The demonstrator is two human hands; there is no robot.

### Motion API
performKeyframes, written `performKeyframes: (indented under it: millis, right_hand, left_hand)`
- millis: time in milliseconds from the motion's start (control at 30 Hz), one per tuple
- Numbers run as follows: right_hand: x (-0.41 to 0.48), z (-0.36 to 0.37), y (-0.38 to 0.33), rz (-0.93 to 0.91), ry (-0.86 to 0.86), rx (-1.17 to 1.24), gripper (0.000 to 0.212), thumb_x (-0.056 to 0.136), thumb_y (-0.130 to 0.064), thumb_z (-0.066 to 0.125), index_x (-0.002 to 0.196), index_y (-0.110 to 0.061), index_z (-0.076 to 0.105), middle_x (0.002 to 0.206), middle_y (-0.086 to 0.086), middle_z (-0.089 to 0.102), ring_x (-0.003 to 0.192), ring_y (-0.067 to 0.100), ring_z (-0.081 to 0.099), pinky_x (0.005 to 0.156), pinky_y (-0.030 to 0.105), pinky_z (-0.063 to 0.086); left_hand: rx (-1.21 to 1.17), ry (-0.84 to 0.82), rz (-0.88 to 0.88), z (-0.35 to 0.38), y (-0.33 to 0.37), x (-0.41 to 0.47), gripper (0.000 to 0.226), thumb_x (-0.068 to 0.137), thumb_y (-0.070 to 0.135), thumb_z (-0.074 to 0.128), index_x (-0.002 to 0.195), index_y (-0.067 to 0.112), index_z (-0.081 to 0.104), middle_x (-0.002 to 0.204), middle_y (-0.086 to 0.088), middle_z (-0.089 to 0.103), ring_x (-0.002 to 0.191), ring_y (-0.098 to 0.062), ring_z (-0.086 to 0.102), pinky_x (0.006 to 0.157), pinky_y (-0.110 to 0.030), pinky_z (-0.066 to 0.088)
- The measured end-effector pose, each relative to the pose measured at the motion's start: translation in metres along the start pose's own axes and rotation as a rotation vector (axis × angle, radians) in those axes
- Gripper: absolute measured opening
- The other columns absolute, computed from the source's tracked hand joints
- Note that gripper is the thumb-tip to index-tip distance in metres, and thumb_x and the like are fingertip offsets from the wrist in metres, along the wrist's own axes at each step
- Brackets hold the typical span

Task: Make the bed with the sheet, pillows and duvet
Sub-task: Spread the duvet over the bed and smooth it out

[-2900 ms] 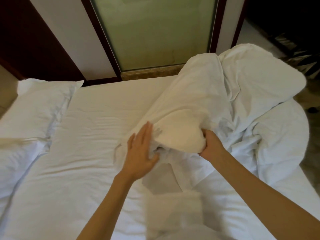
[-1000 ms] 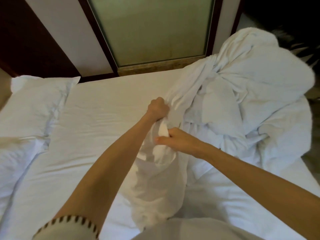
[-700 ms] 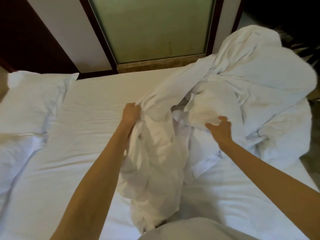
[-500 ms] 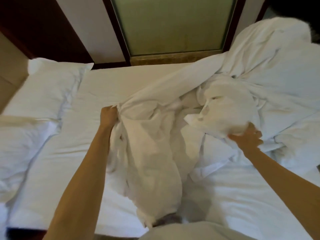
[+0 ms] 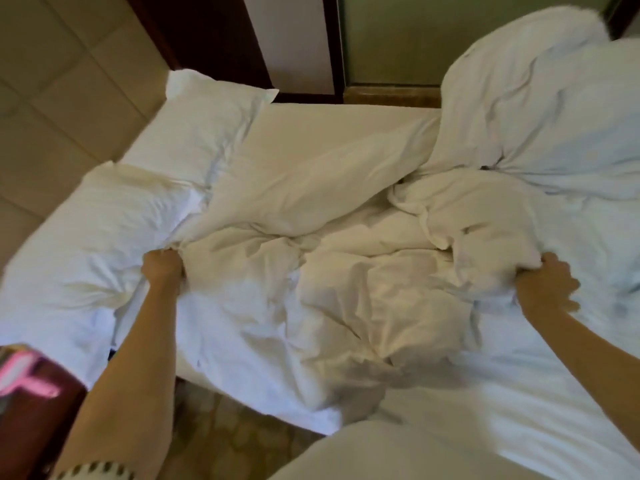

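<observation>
A crumpled white duvet (image 5: pixel 346 299) lies spread across the middle of the bed, with a big bunched heap of it (image 5: pixel 540 112) piled at the far right. My left hand (image 5: pixel 162 266) grips a gathered fold of the duvet at its left edge, beside the pillows. My right hand (image 5: pixel 543 289) grips a thick bunch of it on the right. Two white pillows (image 5: pixel 204 133) (image 5: pixel 86 237) lie side by side at the left end of the bed. The white sheet (image 5: pixel 325 133) shows bare between the pillows and the heap.
A padded beige headboard (image 5: pixel 59 98) stands at the left. A dark wooden frame and a frosted glass panel (image 5: pixel 391 36) are behind the bed. A dark bedside piece with a pink reflection (image 5: pixel 31 393) sits at the lower left. Patterned floor (image 5: pixel 221 431) shows beside the near edge.
My left hand has pulled the duvet edge left, up to the pillows, spreading it over the sheet. My right hand took a bunch of duvet. The view swung left.
</observation>
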State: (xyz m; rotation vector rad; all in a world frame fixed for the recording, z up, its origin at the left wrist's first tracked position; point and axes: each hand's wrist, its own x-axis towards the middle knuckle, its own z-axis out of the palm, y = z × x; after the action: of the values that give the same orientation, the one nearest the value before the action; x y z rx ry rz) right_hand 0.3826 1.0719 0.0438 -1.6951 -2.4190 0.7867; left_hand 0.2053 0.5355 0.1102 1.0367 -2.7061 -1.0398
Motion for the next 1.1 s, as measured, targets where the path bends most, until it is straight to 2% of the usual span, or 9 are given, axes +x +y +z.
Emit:
performKeyframes:
  millis: [133, 333, 500, 633, 733, 800, 900, 1000, 1100]
  right_hand:
    - [-0.017, 0.007, -0.054, -0.070, -0.082, 0.042, 0.042, 0.093, -0.011, 0.046, 0.134, -0.015, 0.050, 0.138, 0.021, 0.045, 0.130, 0.038, 0.036, 0.108, 0.063, 0.018]
    - [-0.057, 0.019, -0.095, -0.273, -0.244, 0.042, 0.042, 0.086, -0.005, 0.045, 0.126, -0.015, 0.055, 0.131, 0.018, 0.053, 0.123, 0.037, 0.046, 0.102, 0.045, 0.029]
    - [-0.047, 0.017, -0.063, -0.448, -0.315, 0.032, 0.018, 0.078, -0.003, 0.059, 0.096, 0.000, 0.057, 0.103, 0.023, 0.061, 0.097, 0.039, 0.058, 0.075, 0.038, 0.042]
    - [-0.026, 0.005, -0.024, -0.502, -0.284, -0.021, 0.036, 0.075, -0.014, 0.075, 0.100, 0.003, 0.057, 0.106, 0.025, 0.055, 0.100, 0.040, 0.054, 0.082, 0.044, 0.043]
    - [-0.023, -0.002, 0.007, -0.567, -0.207, -0.105, 0.053, 0.073, -0.026, 0.078, 0.113, -0.001, 0.054, 0.119, 0.021, 0.048, 0.109, 0.039, 0.046, 0.089, 0.046, 0.037]
    - [-0.022, -0.008, 0.025, -0.559, -0.147, -0.128, 0.069, 0.072, -0.034, 0.078, 0.128, -0.010, 0.047, 0.134, 0.015, 0.039, 0.120, 0.036, 0.037, 0.096, 0.047, 0.030]
    - [-0.013, -0.016, 0.049, -0.483, -0.102, -0.096, 0.092, 0.070, -0.042, 0.079, 0.145, -0.021, 0.029, 0.152, 0.009, 0.018, 0.136, 0.033, 0.021, 0.107, 0.050, 0.020]
    - [0.006, -0.027, 0.067, -0.340, -0.105, -0.051, 0.111, 0.064, -0.048, 0.082, 0.150, -0.025, 0.016, 0.157, 0.010, 0.004, 0.140, 0.035, 0.015, 0.109, 0.053, 0.019]
    - [0.033, -0.036, 0.087, -0.206, -0.309, 0.071, 0.130, 0.056, -0.047, 0.088, 0.152, -0.027, 0.003, 0.159, 0.007, 0.003, 0.142, 0.035, 0.017, 0.110, 0.056, 0.023]
  left_hand:
    - [0.224, -0.059, 0.165, 0.014, -0.015, -0.004, 0.034, 0.095, 0.016, 0.047, 0.117, -0.005, 0.063, 0.120, -0.032, 0.059, 0.115, -0.045, 0.053, 0.099, -0.043, 0.041]
    - [0.232, -0.134, 0.428, 0.055, -0.005, -0.049, 0.046, 0.089, 0.006, 0.054, 0.134, 0.000, 0.048, 0.138, -0.022, 0.046, 0.125, -0.038, 0.046, 0.105, -0.044, 0.035]
    - [0.200, -0.365, 0.649, 0.109, 0.006, -0.120, 0.038, 0.088, 0.002, 0.056, 0.126, 0.003, 0.053, 0.133, -0.017, 0.047, 0.113, -0.036, 0.053, 0.097, -0.044, 0.043]
    - [0.256, -0.610, 0.741, 0.154, 0.014, -0.178, 0.040, 0.089, 0.009, 0.058, 0.129, 0.006, 0.051, 0.134, -0.012, 0.046, 0.104, -0.032, 0.058, 0.093, -0.041, 0.045]
    - [0.353, -0.772, 0.822, 0.186, 0.018, -0.220, 0.047, 0.090, 0.018, 0.059, 0.135, 0.009, 0.047, 0.136, -0.011, 0.046, 0.117, -0.030, 0.052, 0.100, -0.040, 0.041]
    - [0.327, -0.900, 0.784, 0.205, 0.026, -0.250, 0.052, 0.090, 0.022, 0.063, 0.136, 0.009, 0.045, 0.134, -0.009, 0.047, 0.121, -0.026, 0.049, 0.102, -0.037, 0.039]
    - [-0.004, -1.091, 0.573, 0.225, 0.052, -0.289, 0.041, 0.088, 0.026, 0.067, 0.122, 0.007, 0.054, 0.117, -0.002, 0.058, 0.105, -0.017, 0.056, 0.088, -0.025, 0.045]
    - [-0.221, -1.150, 0.182, 0.243, 0.077, -0.307, 0.039, 0.086, 0.042, 0.066, 0.105, 0.007, 0.063, 0.091, -0.005, 0.065, 0.078, -0.017, 0.060, 0.073, -0.027, 0.048]
    - [-0.235, -1.116, -0.147, 0.255, 0.089, -0.314, 0.038, 0.088, 0.049, 0.061, 0.085, 0.011, 0.057, 0.066, -0.006, 0.054, 0.058, -0.018, 0.053, 0.059, -0.028, 0.050]
